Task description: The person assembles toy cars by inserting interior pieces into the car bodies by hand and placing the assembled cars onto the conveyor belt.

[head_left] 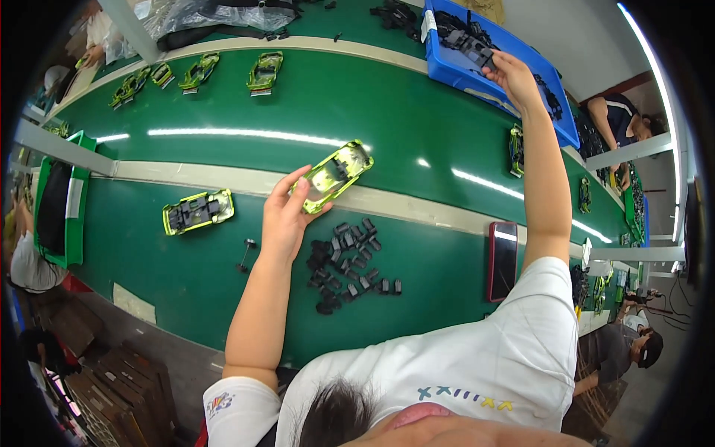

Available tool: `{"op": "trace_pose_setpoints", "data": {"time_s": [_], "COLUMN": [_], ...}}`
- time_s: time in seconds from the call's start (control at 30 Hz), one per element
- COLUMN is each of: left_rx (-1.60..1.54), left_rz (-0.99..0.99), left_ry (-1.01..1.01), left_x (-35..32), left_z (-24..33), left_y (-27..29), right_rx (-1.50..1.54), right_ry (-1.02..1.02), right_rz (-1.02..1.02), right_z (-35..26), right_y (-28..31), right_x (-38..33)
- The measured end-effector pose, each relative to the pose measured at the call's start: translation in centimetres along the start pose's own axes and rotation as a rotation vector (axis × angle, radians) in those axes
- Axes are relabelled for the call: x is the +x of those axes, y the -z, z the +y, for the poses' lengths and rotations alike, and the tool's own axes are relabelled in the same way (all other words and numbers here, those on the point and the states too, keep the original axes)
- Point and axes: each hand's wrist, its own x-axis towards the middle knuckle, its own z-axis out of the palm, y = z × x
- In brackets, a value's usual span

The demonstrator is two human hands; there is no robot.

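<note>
My left hand (289, 205) is closed on a lime-green toy car body (337, 177), held underside up over the pale strip along the bench, with its hollow inside showing. At the far right my right hand (514, 78) reaches over a blue bin (477, 86) and pinches a black plastic part (482, 58) at the bin's inner edge. More black parts fill that bin. On the near green surface, a second car body (198, 212) with a black piece inside lies left of my left hand. A pile of small black plastic pieces (346, 261) lies right of my left forearm.
Several green car bodies (265, 73) stand on the far belt. A phone (503, 261) lies by my right arm, a small axle-like part (246, 255) by my left forearm. A green crate (63, 201) sits at the left edge. Other people work at both sides.
</note>
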Motion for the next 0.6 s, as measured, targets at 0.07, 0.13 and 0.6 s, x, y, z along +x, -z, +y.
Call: {"op": "trace_pose_setpoints", "data": {"time_s": [0.07,0.13,0.6], "left_rx": [0.003,0.01,-0.039], "left_rz": [-0.058,-0.123,-0.268], "left_ry": [0.009,0.032,0.143], "left_x": [-0.1,-0.6,-2.2], "left_z": [-0.3,0.0,-0.8], "left_y": [-0.4,-1.0,-2.3], "right_rx": [0.053,0.053,0.011], "right_ry": [0.025,0.012,0.104], "right_rz": [-0.1,-0.136,-0.088], "right_z": [-1.5,-2.4,-3.4], "right_y": [-1.8,-3.5,-12.7], "right_x": [-5.4,-10.3,-23.2]}}
